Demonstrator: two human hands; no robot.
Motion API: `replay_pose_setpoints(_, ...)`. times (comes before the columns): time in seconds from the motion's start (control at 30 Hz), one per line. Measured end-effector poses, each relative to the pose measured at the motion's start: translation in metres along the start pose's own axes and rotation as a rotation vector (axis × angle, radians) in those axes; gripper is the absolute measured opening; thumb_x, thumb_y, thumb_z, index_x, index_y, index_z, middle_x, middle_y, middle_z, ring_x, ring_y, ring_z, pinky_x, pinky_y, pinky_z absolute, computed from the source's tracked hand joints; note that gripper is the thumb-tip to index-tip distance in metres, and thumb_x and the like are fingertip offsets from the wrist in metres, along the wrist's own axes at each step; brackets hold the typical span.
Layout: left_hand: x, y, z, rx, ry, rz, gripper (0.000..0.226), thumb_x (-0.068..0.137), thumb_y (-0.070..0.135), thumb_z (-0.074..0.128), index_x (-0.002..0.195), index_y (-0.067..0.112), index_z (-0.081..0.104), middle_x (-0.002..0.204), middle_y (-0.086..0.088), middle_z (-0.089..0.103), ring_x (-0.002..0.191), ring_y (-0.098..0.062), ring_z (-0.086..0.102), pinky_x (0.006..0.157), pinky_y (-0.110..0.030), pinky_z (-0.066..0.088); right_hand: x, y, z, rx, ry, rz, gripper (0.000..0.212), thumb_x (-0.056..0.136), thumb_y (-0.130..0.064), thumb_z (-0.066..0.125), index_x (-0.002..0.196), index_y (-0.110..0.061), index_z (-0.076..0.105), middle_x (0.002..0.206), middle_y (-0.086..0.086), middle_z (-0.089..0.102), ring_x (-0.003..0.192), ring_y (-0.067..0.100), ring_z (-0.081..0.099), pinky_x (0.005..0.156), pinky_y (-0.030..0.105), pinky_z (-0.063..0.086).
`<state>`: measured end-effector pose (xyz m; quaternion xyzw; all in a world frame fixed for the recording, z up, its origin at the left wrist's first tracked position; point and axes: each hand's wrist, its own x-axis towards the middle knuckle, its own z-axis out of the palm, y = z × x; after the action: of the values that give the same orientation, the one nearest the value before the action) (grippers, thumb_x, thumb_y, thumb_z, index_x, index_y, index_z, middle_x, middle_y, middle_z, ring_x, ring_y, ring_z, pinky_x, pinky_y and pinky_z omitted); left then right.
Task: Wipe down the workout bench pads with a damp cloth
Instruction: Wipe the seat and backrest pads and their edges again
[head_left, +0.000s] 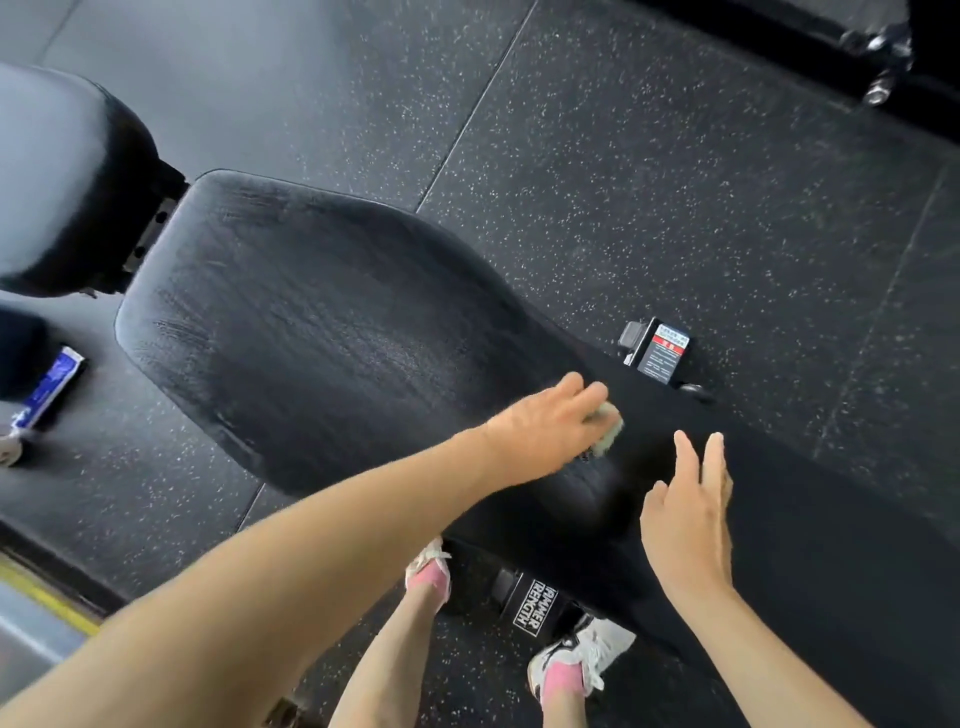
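Observation:
A long black bench pad (311, 312) runs from the upper left to the lower right, its wide half streaked with damp wipe marks. A second black pad (62, 176) sits at its upper-left end. My left hand (545, 426) presses a small pale green cloth (610, 428) onto the pad's narrow middle, fingers curled over the cloth. My right hand (691, 519) hovers just right of it above the pad, fingers straight and spread, holding nothing.
Speckled black rubber floor (675, 156) surrounds the bench. A bench foot with a warning label (662, 351) stands on the far side, a branded frame block (535, 605) near my feet (576, 660). A blue-white label (47, 389) shows at left, metal hardware (883, 57) top right.

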<state>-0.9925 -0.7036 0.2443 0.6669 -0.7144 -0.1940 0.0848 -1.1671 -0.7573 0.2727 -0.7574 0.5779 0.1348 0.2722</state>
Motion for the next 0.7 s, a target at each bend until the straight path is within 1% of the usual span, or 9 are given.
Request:
replay_pose_setpoints(0.07, 0.001, -0.027, -0.007, 0.002, 0.059, -0.013, 0.054, 0.059, -0.007, 0.069, 0.109, 0.013, 0.062, 0.101, -0.011, 0.05, 0.089, -0.027, 0.047, 0.065, -0.035, 0.048, 0.0, 0.004, -0.002, -0.005, 0.008, -0.004, 0.055, 0.098, -0.006, 0.041, 0.15, -0.013, 0.024, 0.16, 0.005, 0.001, 0.145, 0.025, 0.009, 0.089, 0.041, 0.048)
replay_pose_setpoints(0.17, 0.005, -0.054, -0.028, -0.178, 0.285, -0.683, 0.054, 0.066, -0.014, 0.054, 0.111, 0.016, 0.055, 0.11, -0.009, 0.04, 0.099, -0.024, 0.035, 0.075, -0.035, 0.044, -0.001, 0.009, -0.002, -0.017, 0.013, 0.004, 0.054, 0.098, -0.005, 0.041, 0.149, -0.012, 0.025, 0.16, 0.006, 0.002, 0.144, 0.026, 0.011, 0.085, 0.04, 0.048)
replay_pose_setpoints(0.27, 0.022, -0.027, -0.027, -0.152, 0.378, -0.977, 0.053, 0.07, -0.015, 0.052, 0.114, 0.015, 0.05, 0.11, -0.009, 0.039, 0.093, -0.023, 0.032, 0.076, -0.032, 0.044, 0.0, 0.02, -0.005, -0.026, 0.026, 0.036, 0.054, 0.097, -0.004, 0.04, 0.149, -0.011, 0.026, 0.16, 0.006, 0.003, 0.143, 0.026, 0.012, 0.081, 0.038, 0.048)
replay_pose_setpoints(0.33, 0.036, 0.015, -0.014, -0.201, 0.277, -0.758, 0.052, 0.07, -0.014, 0.054, 0.112, 0.017, 0.051, 0.11, -0.008, 0.039, 0.092, -0.023, 0.033, 0.071, -0.028, 0.039, 0.001, 0.028, -0.008, -0.014, 0.037, 0.057, 0.054, 0.097, -0.004, 0.04, 0.149, -0.012, 0.027, 0.16, 0.006, 0.003, 0.143, 0.026, 0.012, 0.081, 0.039, 0.048)
replay_pose_setpoints(0.43, 0.039, 0.056, 0.009, -0.036, -0.14, 0.001, 0.058, 0.08, 0.002, 0.063, 0.133, 0.018, 0.044, 0.13, -0.008, 0.034, 0.107, -0.024, 0.036, 0.08, -0.029, 0.043, 0.0, 0.038, -0.011, -0.01, 0.038, 0.061, 0.056, 0.097, -0.004, 0.042, 0.149, -0.013, 0.026, 0.16, 0.006, 0.002, 0.144, 0.026, 0.01, 0.083, 0.041, 0.048)
replay_pose_setpoints(0.5, 0.037, 0.037, 0.008, 0.023, -0.094, 0.083, 0.057, 0.075, -0.003, 0.065, 0.127, 0.016, 0.053, 0.12, -0.011, 0.043, 0.102, -0.028, 0.043, 0.078, -0.034, 0.047, -0.002, 0.044, -0.011, -0.011, 0.036, 0.072, 0.056, 0.097, -0.004, 0.041, 0.15, -0.015, 0.025, 0.16, 0.004, 0.001, 0.144, 0.025, 0.009, 0.083, 0.039, 0.048)
replay_pose_setpoints(0.6, 0.025, -0.017, -0.012, -0.164, 0.261, -0.519, 0.045, 0.067, -0.01, 0.058, 0.092, 0.026, 0.062, 0.092, -0.01, 0.046, 0.091, -0.039, 0.049, 0.065, -0.034, 0.047, -0.005, 0.052, -0.011, -0.006, 0.035, 0.075, 0.057, 0.096, -0.002, 0.039, 0.15, -0.017, 0.026, 0.16, 0.004, 0.001, 0.144, 0.023, 0.009, 0.084, 0.039, 0.047)
replay_pose_setpoints(0.67, 0.021, -0.036, -0.017, -0.139, 0.388, -0.806, 0.053, 0.068, -0.016, 0.049, 0.109, 0.018, 0.057, 0.104, -0.012, 0.043, 0.095, -0.033, 0.041, 0.075, -0.038, 0.047, -0.005, 0.06, -0.011, 0.0, 0.033, 0.075, 0.058, 0.096, -0.001, 0.04, 0.149, -0.019, 0.027, 0.16, 0.003, 0.002, 0.144, 0.022, 0.009, 0.086, 0.038, 0.046)
replay_pose_setpoints(0.7, 0.022, -0.032, -0.016, -0.121, 0.41, -0.838, 0.059, 0.066, -0.018, 0.046, 0.115, 0.015, 0.054, 0.11, -0.012, 0.041, 0.096, -0.03, 0.036, 0.077, -0.039, 0.046, -0.004, 0.064, -0.011, 0.002, 0.04, 0.067, 0.06, 0.095, 0.0, 0.04, 0.149, -0.02, 0.027, 0.16, 0.003, 0.003, 0.144, 0.022, 0.009, 0.086, 0.038, 0.046)
